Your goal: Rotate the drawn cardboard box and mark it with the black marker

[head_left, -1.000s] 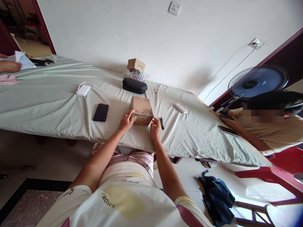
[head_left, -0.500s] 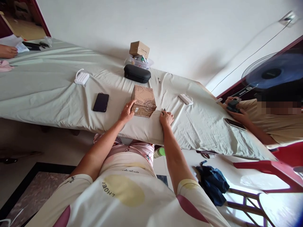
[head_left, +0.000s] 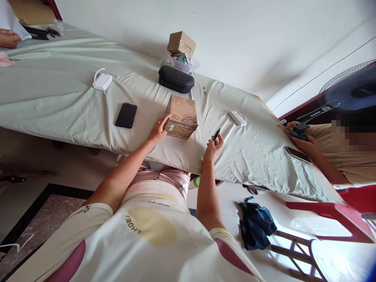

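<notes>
A brown cardboard box [head_left: 182,117] covered in dark scribbled lines stands on the cloth-covered table in front of me. My left hand [head_left: 158,128] holds its left side, fingers at the upper left edge and thumb low by the front face. To the right of the box, my right hand [head_left: 214,147] is closed around a black pen [head_left: 216,134], which points up and away from me. The pen is apart from the box, and my fingers cover its lower part.
A dark phone [head_left: 126,115] and a white power bank [head_left: 102,81] lie to the left. Behind the box are a black case [head_left: 176,79] and a plastic basket [head_left: 192,69] with a small carton [head_left: 181,44]. Another white device [head_left: 237,118] lies right. People sit at both table ends.
My right hand has lifted and turned, moving slightly right, so the pen now shows clearly. My left hand has stayed at the box. The camera view has shifted a little.
</notes>
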Demonstrator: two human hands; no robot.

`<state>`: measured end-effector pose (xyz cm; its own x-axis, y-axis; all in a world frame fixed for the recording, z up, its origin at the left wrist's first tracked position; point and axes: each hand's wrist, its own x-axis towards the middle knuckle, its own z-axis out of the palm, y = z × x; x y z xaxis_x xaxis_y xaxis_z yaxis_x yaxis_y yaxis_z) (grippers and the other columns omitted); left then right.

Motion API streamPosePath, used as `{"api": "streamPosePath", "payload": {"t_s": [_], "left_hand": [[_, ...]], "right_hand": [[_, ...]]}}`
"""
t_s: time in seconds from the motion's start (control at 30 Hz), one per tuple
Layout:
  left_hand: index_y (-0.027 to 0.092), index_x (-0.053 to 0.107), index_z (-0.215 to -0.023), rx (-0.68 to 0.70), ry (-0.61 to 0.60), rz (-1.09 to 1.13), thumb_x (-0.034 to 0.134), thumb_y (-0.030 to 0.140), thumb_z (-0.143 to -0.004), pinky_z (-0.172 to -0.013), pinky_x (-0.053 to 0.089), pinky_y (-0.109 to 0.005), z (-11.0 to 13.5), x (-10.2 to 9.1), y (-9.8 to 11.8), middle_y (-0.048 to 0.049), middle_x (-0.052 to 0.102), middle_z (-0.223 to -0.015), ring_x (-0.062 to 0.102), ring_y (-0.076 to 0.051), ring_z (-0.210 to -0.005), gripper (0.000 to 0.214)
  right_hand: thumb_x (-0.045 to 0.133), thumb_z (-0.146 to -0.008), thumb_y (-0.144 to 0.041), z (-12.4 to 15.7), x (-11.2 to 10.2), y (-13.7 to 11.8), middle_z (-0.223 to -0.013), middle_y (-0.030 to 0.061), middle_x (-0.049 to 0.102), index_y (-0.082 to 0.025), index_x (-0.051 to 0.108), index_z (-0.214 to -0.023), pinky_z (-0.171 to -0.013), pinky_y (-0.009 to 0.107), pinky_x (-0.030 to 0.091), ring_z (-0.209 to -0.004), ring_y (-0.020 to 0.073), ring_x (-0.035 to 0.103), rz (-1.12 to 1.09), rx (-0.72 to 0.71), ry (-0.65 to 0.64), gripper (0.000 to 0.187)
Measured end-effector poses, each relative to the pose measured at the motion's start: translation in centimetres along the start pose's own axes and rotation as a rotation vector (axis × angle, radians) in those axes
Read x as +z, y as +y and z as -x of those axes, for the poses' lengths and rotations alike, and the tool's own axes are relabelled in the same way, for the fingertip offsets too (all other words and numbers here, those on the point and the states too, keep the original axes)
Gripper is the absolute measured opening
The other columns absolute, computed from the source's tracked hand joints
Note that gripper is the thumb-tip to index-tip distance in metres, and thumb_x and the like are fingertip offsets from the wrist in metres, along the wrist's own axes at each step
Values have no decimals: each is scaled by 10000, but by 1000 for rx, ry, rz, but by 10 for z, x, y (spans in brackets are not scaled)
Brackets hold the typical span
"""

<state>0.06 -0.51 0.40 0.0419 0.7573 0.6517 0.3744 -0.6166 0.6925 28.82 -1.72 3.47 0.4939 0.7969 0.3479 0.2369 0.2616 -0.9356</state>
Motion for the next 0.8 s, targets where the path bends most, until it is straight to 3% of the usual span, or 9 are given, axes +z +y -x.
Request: {"api": "streamPosePath", "payload": {"t_s": [0.1,0.2,0.3,0.37,0.47,0.6,0.8], "left_hand": [[287,428,-1555,-1,-11,7,511,80,-877,-1273,349,-385,0,0,-2,-55,484,-1604,455,-219,-1474,713],[284,437,-1548,6,-8,6,499,93,-903,-1273,346,-381,0,0,-4,-56,499,-1590,454,-217,-1479,676],[263,449,-1541,14,16,1,473,76,-898,-1273,344,-379,-1,1,-4,-60,519,-1573,457,-213,-1478,670],[258,452,-1541,18,19,5,457,57,-883,-1279,333,-376,-1,1,-3,-55,523,-1573,457,-204,-1476,688],[270,459,-1540,-8,16,14,448,43,-862,-1285,326,-368,0,2,-1,-39,519,-1580,459,-194,-1473,715],[283,478,-1532,-67,23,18,460,44,-835,-1267,365,-369,0,3,2,-32,519,-1575,470,-204,-1462,737],[308,478,-1530,-37,17,34,490,63,-831,-1236,402,-376,-1,3,1,-41,532,-1551,483,-213,-1443,741]], "right_hand": [[526,-837,-243,45,10,-18,-1105,45,698,-202,532,-1274,-708,225,466,-729,86,535,-120,-1,20,438],[541,-920,-334,87,26,-35,-1084,22,718,-231,603,-1227,-676,241,483,-647,75,518,-215,-84,-239,330],[516,-958,-323,114,43,-48,-925,-8,712,-247,704,-1083,-641,246,487,-599,82,534,-141,-190,-505,238],[501,-973,-308,121,52,-54,-892,-5,709,-256,728,-1080,-648,254,501,-608,95,555,-87,-267,-582,256],[493,-985,-307,121,63,-58,-939,20,730,-259,740,-1099,-755,278,544,-763,136,649,-20,-336,-597,276],[477,-974,-300,115,74,-54,-1016,41,768,-248,745,-1100,-872,307,561,-947,180,697,45,-292,-621,301],[467,-918,-276,111,74,-42,-1035,44,789,-231,755,-1092,-880,318,566,-933,184,712,116,-188,-609,340]]}}
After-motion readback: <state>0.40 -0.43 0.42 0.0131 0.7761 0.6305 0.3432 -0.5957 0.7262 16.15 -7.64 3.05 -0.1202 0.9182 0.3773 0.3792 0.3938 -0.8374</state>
